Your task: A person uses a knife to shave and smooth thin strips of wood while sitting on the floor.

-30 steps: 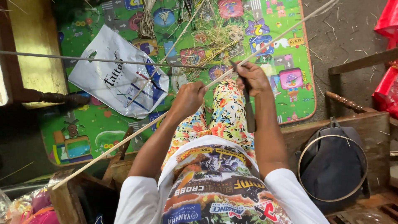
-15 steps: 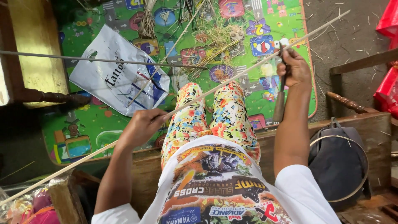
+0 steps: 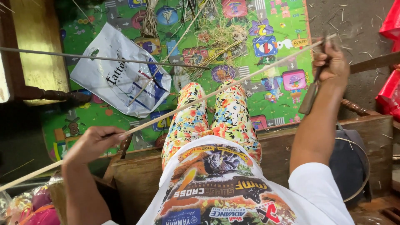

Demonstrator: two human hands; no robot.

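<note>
A long pale cane strip (image 3: 187, 104) runs slantwise from the lower left to the upper right, passing above my knees in bright patterned trousers (image 3: 208, 116). My left hand (image 3: 93, 143) pinches the strip low on the left. My right hand (image 3: 331, 62) is raised at the upper right, closed on the strip's far end together with a knife, whose dark handle (image 3: 310, 98) hangs below the fist. The blade is hidden by my fingers. I sit on a wooden bench (image 3: 275, 146).
A colourful play mat (image 3: 287, 25) covers the floor, strewn with cane shavings (image 3: 216, 37). A white plastic bag (image 3: 116, 79) lies at left under a thin dark rod (image 3: 83, 56). A dark round basket (image 3: 350, 162) and red bags (image 3: 389, 25) are at right.
My hands have drawn far apart along the strip: the left slid down toward the lower left, the right rose to the upper right with the knife.
</note>
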